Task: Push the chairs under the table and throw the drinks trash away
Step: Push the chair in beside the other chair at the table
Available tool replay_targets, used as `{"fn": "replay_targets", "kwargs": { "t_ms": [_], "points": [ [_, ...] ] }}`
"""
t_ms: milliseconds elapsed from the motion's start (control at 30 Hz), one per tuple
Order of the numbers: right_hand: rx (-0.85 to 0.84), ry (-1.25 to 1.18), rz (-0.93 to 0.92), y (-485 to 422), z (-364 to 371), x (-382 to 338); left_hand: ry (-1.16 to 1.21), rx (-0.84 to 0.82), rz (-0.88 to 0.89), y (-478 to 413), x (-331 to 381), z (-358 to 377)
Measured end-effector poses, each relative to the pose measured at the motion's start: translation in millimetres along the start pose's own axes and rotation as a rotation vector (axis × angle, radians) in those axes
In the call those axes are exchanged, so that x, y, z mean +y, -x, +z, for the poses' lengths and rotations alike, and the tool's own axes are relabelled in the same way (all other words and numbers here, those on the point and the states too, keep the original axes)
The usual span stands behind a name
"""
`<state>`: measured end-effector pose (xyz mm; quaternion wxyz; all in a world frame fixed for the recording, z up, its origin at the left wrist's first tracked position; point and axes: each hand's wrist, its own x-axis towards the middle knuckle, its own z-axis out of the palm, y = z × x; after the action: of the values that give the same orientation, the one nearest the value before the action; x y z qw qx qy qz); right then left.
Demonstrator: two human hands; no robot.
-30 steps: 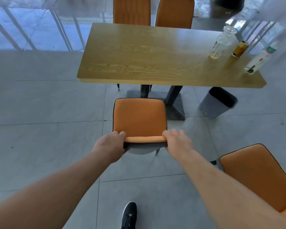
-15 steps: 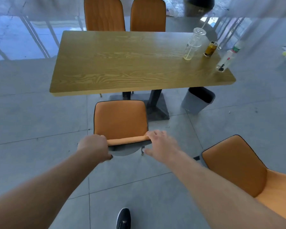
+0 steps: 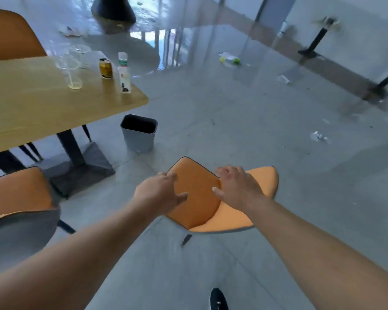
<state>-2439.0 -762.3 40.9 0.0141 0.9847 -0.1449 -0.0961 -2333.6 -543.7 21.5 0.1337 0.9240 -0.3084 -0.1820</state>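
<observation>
An orange chair (image 3: 195, 198) stands away from the wooden table (image 3: 43, 113), on the floor to its right. My left hand (image 3: 161, 193) is at the left edge of its backrest, fingers spread. Resting flat on its upper edge is my right hand (image 3: 235, 189), not clearly gripping. A second orange chair (image 3: 16, 191) stands at the lower left, close to the table's near side. On the table's right end stand a clear plastic cup (image 3: 73, 72), a can (image 3: 105, 68) and a white bottle (image 3: 124, 72).
A grey bin (image 3: 139, 136) stands open on the floor beside the table's corner. Another orange chair (image 3: 9, 36) is at the far side. Litter (image 3: 230, 60) lies on the wet floor beyond. Black legs of another table (image 3: 381, 86) are at the right.
Both hands let go of the first chair's backrest and moved right onto the second chair. My view has swung right, so the table now lies at the left.
</observation>
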Motion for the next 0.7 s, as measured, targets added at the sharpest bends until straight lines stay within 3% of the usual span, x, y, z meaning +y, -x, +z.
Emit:
{"fn": "replay_targets", "kwargs": {
  "t_ms": [167, 333, 500, 700],
  "points": [
    [-0.044, 0.043, 0.060, 0.8, 30.6, 182.2, -0.006, -0.085, -0.026, -62.7, 156.5, 85.9],
    [-0.222, 0.119, -0.099, -8.2, 78.1, 298.4, -0.024, -0.345, -0.126, -98.2, 262.6, 164.3],
    [-0.299, 0.216, -0.240, -37.7, 104.1, 326.0, -0.024, -0.385, -0.216, -111.0, 298.8, 202.9],
    [-0.381, 0.259, -0.370, -70.9, 120.3, 281.7, 0.145, -0.417, -0.329, -111.7, 274.3, 217.6]
  ]
}}
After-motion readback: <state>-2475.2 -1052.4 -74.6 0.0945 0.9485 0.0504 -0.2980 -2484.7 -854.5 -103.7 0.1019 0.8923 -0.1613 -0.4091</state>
